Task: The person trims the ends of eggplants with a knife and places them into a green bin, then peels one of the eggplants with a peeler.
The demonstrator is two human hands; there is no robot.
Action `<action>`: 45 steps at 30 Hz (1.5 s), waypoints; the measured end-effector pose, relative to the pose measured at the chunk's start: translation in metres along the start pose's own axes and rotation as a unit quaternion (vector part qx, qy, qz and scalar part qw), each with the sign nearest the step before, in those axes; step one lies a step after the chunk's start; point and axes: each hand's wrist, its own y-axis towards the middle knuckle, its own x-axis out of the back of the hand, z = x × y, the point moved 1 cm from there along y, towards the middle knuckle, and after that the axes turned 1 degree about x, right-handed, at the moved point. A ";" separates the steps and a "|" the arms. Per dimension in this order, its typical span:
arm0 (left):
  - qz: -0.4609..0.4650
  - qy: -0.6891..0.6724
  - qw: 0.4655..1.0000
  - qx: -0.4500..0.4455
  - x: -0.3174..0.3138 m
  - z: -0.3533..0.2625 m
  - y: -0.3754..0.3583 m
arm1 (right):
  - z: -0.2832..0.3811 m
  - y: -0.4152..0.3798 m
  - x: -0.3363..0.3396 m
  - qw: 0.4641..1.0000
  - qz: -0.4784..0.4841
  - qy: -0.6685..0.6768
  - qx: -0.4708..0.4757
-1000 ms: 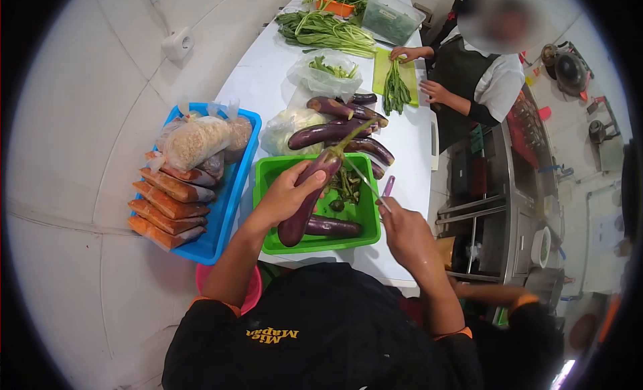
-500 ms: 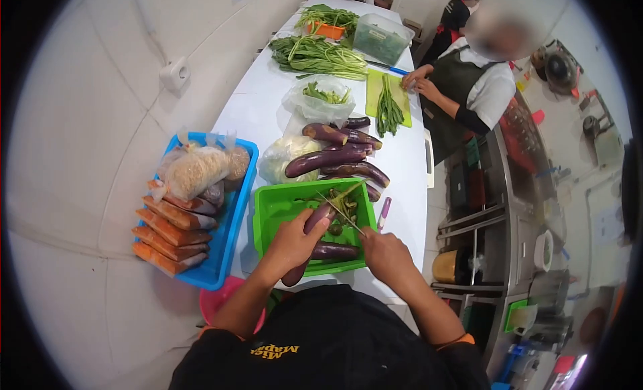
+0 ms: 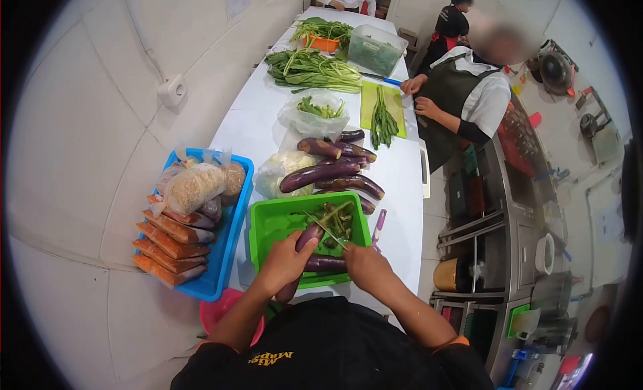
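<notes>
My left hand [image 3: 284, 261] is wrapped round a purple eggplant [image 3: 309, 236], held tilted over the green tray [image 3: 258, 237]. In my right hand [image 3: 367, 264] is a knife [image 3: 327, 230], its blade lying across the top end of that eggplant. Cut green stems and caps [image 3: 339, 219] lie in the tray, along with another eggplant [image 3: 326, 263] below the knife. Several more eggplants [image 3: 321, 174] rest on the white table just beyond the tray. A purple-handled tool [image 3: 379, 227] lies to the right of the tray.
Left is a blue tray [image 3: 232, 252] of bagged food. Beyond are a bag of cabbage [image 3: 281, 173], leafy greens [image 3: 312, 70] and a lidded box [image 3: 376, 49]. A co-worker [image 3: 447, 102] stands at the right by a yellow-green board [image 3: 402, 114]. A pink basin [image 3: 221, 308] sits below.
The eggplant top no longer carries its green stem; the stem lies in the tray. My right hand and the knife have shifted left and down. The co-worker's near hand has moved toward the blue-handled knife.
</notes>
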 end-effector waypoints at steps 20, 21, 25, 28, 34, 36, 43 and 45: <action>0.010 -0.014 1.000 0.000 -0.010 0.012 0.005 | -0.005 0.025 -0.022 0.999 -0.019 0.044 0.022; 0.017 -0.025 0.999 -0.013 -0.004 0.014 0.007 | -0.004 0.027 -0.023 0.998 -0.016 0.048 0.021; -0.005 -0.048 0.999 0.004 0.011 0.025 0.007 | 0.000 0.006 -0.012 0.999 0.014 0.035 0.032; -0.038 -0.021 0.999 -0.031 0.008 0.035 0.009 | -0.002 0.010 -0.021 0.999 0.006 0.037 0.031; -0.041 0.012 0.997 -0.065 0.016 0.021 0.007 | -0.003 0.034 -0.035 0.998 -0.044 0.038 0.031; -0.031 -0.004 0.998 -0.060 0.017 0.022 0.006 | 0.007 0.031 -0.026 0.998 -0.036 0.051 0.019; -0.053 -0.015 0.998 -0.036 0.012 0.030 0.004 | 0.006 0.041 -0.028 0.999 -0.004 0.021 0.029; -0.055 -0.002 0.998 -0.043 0.012 0.038 -0.002 | 0.003 0.040 -0.037 0.999 0.013 0.011 0.027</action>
